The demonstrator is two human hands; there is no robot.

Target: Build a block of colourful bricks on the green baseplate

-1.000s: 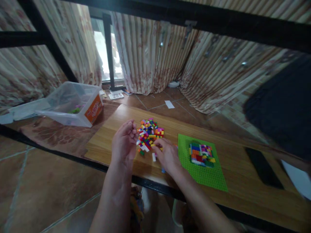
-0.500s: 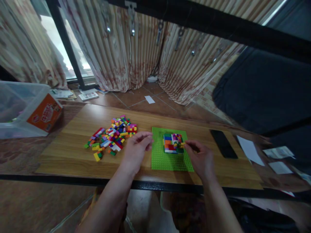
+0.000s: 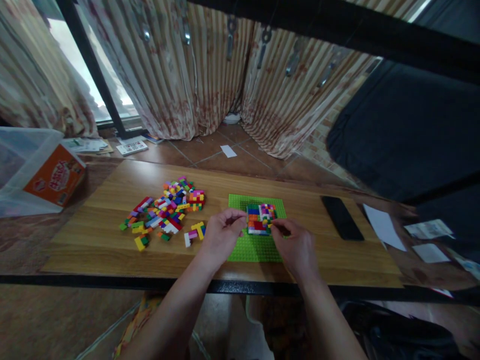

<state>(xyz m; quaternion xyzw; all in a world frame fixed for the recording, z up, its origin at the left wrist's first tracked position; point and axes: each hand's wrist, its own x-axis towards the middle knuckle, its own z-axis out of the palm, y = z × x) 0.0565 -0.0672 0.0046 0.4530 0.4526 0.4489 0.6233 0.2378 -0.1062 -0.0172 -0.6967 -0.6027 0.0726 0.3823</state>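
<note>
A green baseplate (image 3: 255, 252) lies on the wooden table, bearing a low, many-coloured block of toy bricks (image 3: 258, 218). My right hand (image 3: 296, 246) comes in from the right, thumb and fingers pinched on a small yellow brick (image 3: 269, 226) at the block's right side. On the other side, my left hand (image 3: 222, 236) has its fingers curled together, the tips close to the block's left edge. Whether it holds anything, or touches the block, I cannot tell. Left of it lie a few joined bricks, yellow (image 3: 200, 230), purple and white.
A heap of loose bricks (image 3: 165, 212) spreads over the table's left half. A black phone (image 3: 342, 218) and white paper (image 3: 383, 227) lie to the right. A clear plastic box (image 3: 22, 172) with an orange label stands at far left. The table's dark front edge (image 3: 240, 286) runs below my forearms.
My left hand has come right, closer to the brick block. The right hand has shifted left with the yellow brick, further over the block. The view has turned slightly.
</note>
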